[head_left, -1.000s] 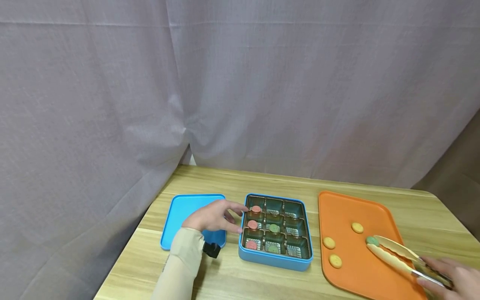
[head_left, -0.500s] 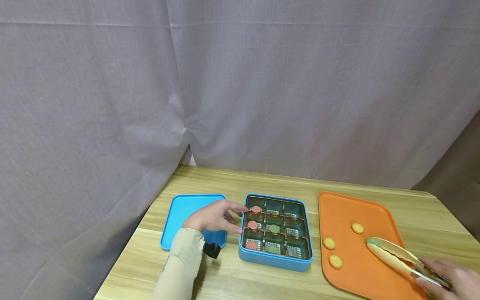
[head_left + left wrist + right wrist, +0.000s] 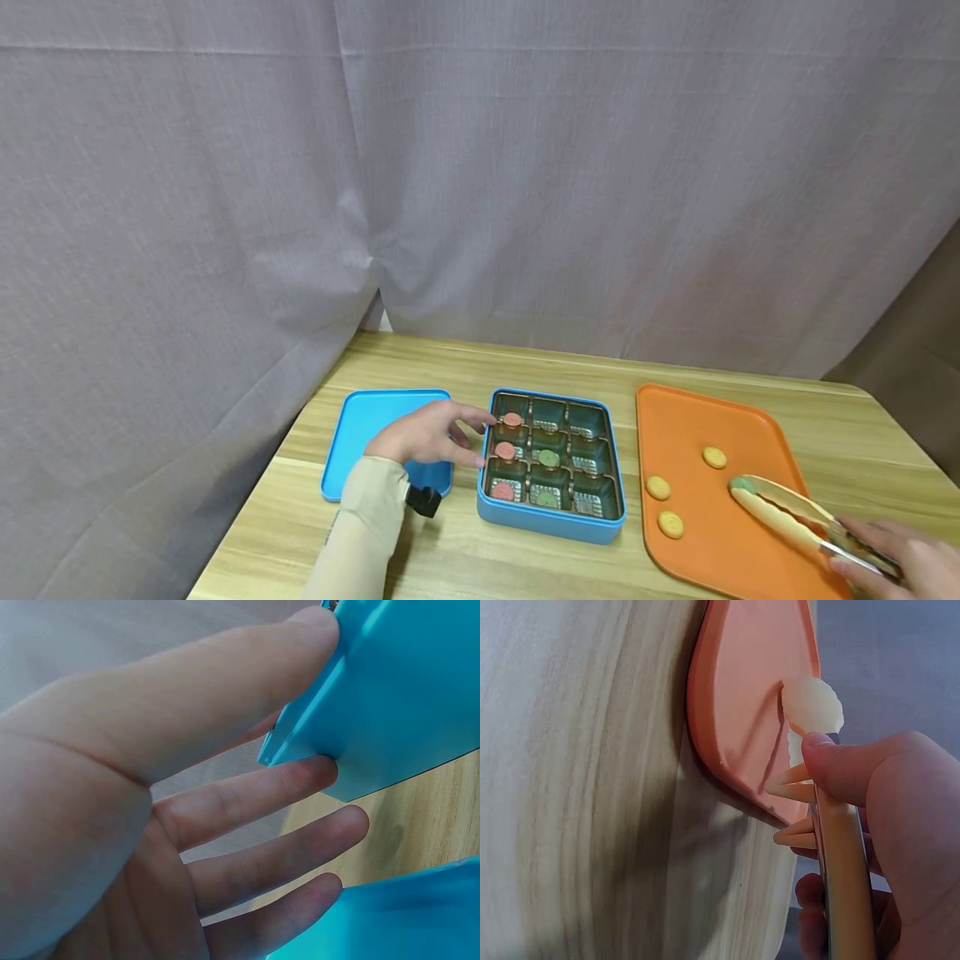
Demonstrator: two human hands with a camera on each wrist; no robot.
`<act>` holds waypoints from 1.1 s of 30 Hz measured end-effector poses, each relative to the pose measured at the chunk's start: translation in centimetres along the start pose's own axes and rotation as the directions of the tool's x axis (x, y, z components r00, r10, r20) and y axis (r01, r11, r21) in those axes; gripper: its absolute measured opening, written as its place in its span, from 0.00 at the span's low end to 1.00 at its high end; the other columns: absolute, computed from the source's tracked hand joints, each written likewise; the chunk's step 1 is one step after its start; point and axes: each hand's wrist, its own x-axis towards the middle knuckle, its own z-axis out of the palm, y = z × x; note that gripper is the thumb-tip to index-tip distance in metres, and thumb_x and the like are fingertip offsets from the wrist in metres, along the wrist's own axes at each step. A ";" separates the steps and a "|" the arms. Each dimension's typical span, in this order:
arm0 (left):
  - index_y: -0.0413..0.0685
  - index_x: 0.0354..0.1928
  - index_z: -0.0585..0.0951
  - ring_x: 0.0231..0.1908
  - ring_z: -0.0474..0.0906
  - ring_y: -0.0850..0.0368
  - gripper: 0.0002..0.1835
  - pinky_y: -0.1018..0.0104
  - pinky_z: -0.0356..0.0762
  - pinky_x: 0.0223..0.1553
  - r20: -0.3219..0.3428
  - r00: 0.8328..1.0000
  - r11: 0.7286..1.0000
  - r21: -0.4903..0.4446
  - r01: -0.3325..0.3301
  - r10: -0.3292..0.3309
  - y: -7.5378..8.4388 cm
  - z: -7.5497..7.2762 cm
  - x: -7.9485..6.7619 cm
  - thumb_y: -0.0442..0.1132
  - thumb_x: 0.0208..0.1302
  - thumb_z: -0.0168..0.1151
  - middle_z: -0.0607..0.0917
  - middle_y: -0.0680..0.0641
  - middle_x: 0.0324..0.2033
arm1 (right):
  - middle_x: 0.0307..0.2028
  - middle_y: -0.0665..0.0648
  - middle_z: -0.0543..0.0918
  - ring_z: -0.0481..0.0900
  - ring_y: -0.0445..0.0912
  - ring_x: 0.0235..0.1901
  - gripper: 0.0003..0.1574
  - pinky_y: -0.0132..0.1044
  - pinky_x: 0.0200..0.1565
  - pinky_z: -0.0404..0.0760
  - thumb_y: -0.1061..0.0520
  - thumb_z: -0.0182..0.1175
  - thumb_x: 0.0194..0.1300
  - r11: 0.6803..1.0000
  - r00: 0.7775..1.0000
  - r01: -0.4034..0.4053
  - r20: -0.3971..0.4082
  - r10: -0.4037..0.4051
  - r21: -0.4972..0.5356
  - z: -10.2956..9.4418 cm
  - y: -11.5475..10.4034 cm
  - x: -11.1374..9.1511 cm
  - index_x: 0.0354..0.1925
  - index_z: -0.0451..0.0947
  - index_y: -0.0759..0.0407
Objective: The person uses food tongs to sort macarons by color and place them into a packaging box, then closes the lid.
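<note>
My right hand (image 3: pixel 911 557) grips a pair of tongs (image 3: pixel 776 518) with cream-coloured tips over the orange tray. The tips are closed around a green cookie (image 3: pixel 742 482), partly hidden by them. In the right wrist view my thumb presses the tongs' handle (image 3: pixel 844 870). My left hand (image 3: pixel 429 432) touches the left side of a blue box (image 3: pixel 551 523) with thumb and fingers spread and holding nothing. A divided insert inside the box has pink cookies (image 3: pixel 505 450) in its left column. Green cookies (image 3: pixel 548 457) lie in the middle column's centre and near compartments.
On the orange tray (image 3: pixel 697 417) lie yellow cookies (image 3: pixel 715 457), apart from the tongs. A blue lid (image 3: pixel 367 417) is on the wooden table (image 3: pixel 465 567) beneath my left forearm and hand. Grey curtain (image 3: pixel 600 208) hangs behind the table.
The tongs' tips have closed around the green cookie and shifted very slightly left. My left hand and the box stay where they were.
</note>
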 end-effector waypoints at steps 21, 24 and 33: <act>0.60 0.69 0.81 0.51 0.86 0.54 0.33 0.59 0.84 0.50 0.000 1.000 1.000 0.000 0.002 -0.002 0.0 0.1 0.0 0.49 0.62 0.79 0.86 0.56 0.58 | 0.32 0.38 0.79 0.62 0.25 0.24 0.41 0.24 0.24 0.60 0.47 0.86 0.44 0.984 0.944 0.162 -0.303 -0.133 0.073 -1.5 -2.1 0.9 0.48 0.86 0.74; 0.60 0.69 0.81 0.51 0.86 0.54 0.33 0.58 0.84 0.50 0.000 1.000 1.000 0.002 -0.001 0.001 0.0 0.1 0.0 0.49 0.62 0.79 0.86 0.56 0.58 | 0.32 0.41 0.83 0.66 0.24 0.27 0.42 0.22 0.26 0.62 0.47 0.87 0.39 0.982 0.926 0.178 -0.347 -0.146 0.063 -1.8 -2.1 1.3 0.46 0.87 0.73; 0.59 0.69 0.81 0.50 0.87 0.55 0.33 0.60 0.84 0.50 0.003 1.000 1.000 0.005 -0.011 0.011 -0.1 0.1 0.1 0.49 0.62 0.79 0.86 0.55 0.58 | 0.29 0.48 0.80 0.58 0.26 0.23 0.39 0.27 0.23 0.57 0.48 0.86 0.43 0.987 0.933 0.156 -0.334 -0.134 0.039 -2.8 -3.5 2.1 0.47 0.86 0.72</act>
